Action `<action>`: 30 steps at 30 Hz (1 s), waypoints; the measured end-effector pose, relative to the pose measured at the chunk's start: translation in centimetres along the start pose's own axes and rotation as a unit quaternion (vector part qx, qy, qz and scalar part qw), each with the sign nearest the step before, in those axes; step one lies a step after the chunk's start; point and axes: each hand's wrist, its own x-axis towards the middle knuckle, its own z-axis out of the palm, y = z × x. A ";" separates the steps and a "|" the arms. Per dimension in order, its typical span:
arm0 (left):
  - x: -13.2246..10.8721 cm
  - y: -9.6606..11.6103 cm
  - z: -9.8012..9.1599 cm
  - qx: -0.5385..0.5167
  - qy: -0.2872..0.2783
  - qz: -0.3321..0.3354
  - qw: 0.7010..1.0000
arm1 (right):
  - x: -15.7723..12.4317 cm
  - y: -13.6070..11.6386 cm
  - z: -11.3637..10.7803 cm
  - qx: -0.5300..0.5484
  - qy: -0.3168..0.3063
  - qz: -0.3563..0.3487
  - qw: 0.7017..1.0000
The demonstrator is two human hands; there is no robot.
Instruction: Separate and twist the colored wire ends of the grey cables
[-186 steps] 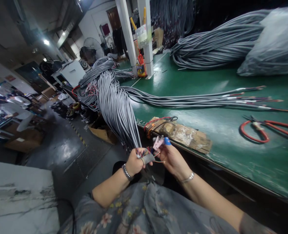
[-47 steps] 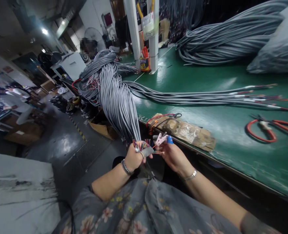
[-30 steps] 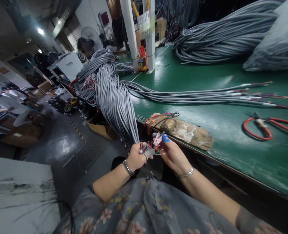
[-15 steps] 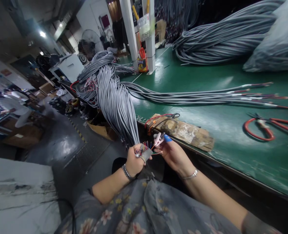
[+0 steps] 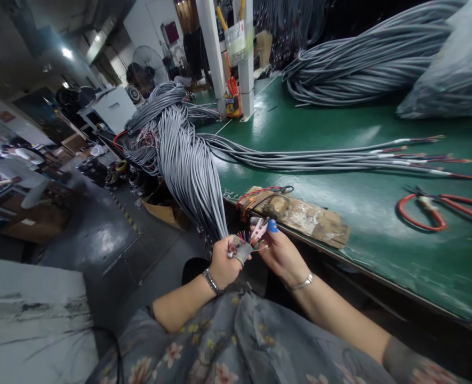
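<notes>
My left hand (image 5: 224,262) is closed round the end of a grey cable (image 5: 241,252), where thin coloured wires (image 5: 244,237) fan out. A thick bundle of grey cables (image 5: 191,170) hangs from the bench edge down to that hand. My right hand (image 5: 280,252) sits just right of the wire ends, fingers pinched on a small pink tool (image 5: 258,229); one fingertip wears a blue cover (image 5: 272,226). Both wrists carry metal bracelets.
A green bench (image 5: 340,202) runs to the right, with a worn wooden block (image 5: 300,216) at its edge, red-handled cutters (image 5: 439,210), long stripped cables (image 5: 340,157) and a big cable coil (image 5: 359,58). White posts (image 5: 244,53) stand behind. People sit at far left.
Both hands stay together at the cable end with small finger movements; the hands shifted slightly up and the camera view wobbled. The grip on cable and pink tool is the same.
</notes>
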 end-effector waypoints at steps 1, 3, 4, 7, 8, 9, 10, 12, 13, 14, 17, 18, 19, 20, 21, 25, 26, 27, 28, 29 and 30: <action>0.0 -0.1 0.0 0.004 -0.002 0.005 1.000 | 0.0 0.0 0.1 0.007 0.006 0.004 1.000; -0.1 -0.1 -0.1 0.012 -0.005 0.014 1.000 | -0.3 0.0 0.3 0.018 0.012 0.009 1.000; -0.1 -0.1 -0.2 0.016 -0.005 0.018 1.000 | -0.5 0.0 0.3 0.020 0.010 0.009 1.000; -0.2 0.0 -0.4 0.028 -0.006 0.028 0.999 | -1.2 -0.2 0.3 0.008 -0.021 0.021 1.000; -0.2 -0.1 -0.5 0.029 -0.012 0.031 0.999 | -1.4 -0.4 0.2 -0.002 -0.038 0.032 0.999; -0.2 -0.1 -0.6 0.028 -0.023 0.034 0.999 | -1.6 -0.5 0.1 -0.015 -0.056 0.046 0.997; -0.2 -0.2 -0.7 0.026 -0.037 0.039 0.998 | -1.9 -0.6 0.1 -0.032 -0.072 0.060 0.995; -0.2 -0.4 -0.9 0.031 -0.064 0.058 0.996 | -2.3 -0.8 -0.1 -0.078 -0.091 0.073 0.990; -0.2 -0.5 -1.0 0.045 -0.071 0.074 0.994 | -2.5 -0.9 -0.1 -0.102 -0.088 0.067 0.989; -0.1 -0.6 -1.0 0.070 -0.073 0.090 0.991 | -2.6 -0.9 -0.1 -0.127 -0.076 0.051 0.988; 0.0 -0.8 -1.2 0.142 -0.087 0.132 0.977 | -3.1 -1.0 -0.1 -0.186 -0.043 -0.007 0.982; 0.1 -0.7 -1.3 0.161 -0.102 0.137 0.972 | -3.3 -1.0 -0.1 -0.200 -0.038 -0.021 0.979; 0.2 -0.7 -1.4 0.179 -0.119 0.138 0.967 | -3.5 -1.0 -0.1 -0.213 -0.035 -0.033 0.976; 0.3 -0.5 -1.4 0.194 -0.135 0.136 0.962 | -3.7 -1.0 -0.1 -0.227 -0.032 -0.044 0.973; 0.4 -0.4 -1.5 0.209 -0.148 0.132 0.958 | -3.8 -1.1 0.0 -0.240 -0.029 -0.056 0.969; 0.8 0.3 -1.7 0.243 -0.173 0.123 0.947 | -4.3 -1.3 0.0 -0.294 -0.041 -0.109 0.949; 0.8 0.4 -1.8 0.239 -0.175 0.121 0.948 | -4.3 -1.3 0.0 -0.298 -0.045 -0.117 0.946; 0.8 0.5 -1.8 0.227 -0.174 0.118 0.951 | -4.2 -1.3 -0.1 -0.296 -0.048 -0.117 0.947; 0.8 0.5 -1.8 0.206 -0.171 0.114 0.957 | -4.2 -1.3 -0.2 -0.286 -0.050 -0.108 0.951; 0.7 0.4 -1.8 0.179 -0.164 0.110 0.964 | -4.2 -1.2 -0.3 -0.271 -0.053 -0.092 0.957; 0.6 0.3 -1.8 0.149 -0.155 0.102 0.971 | -4.1 -1.1 -0.4 -0.254 -0.058 -0.070 0.963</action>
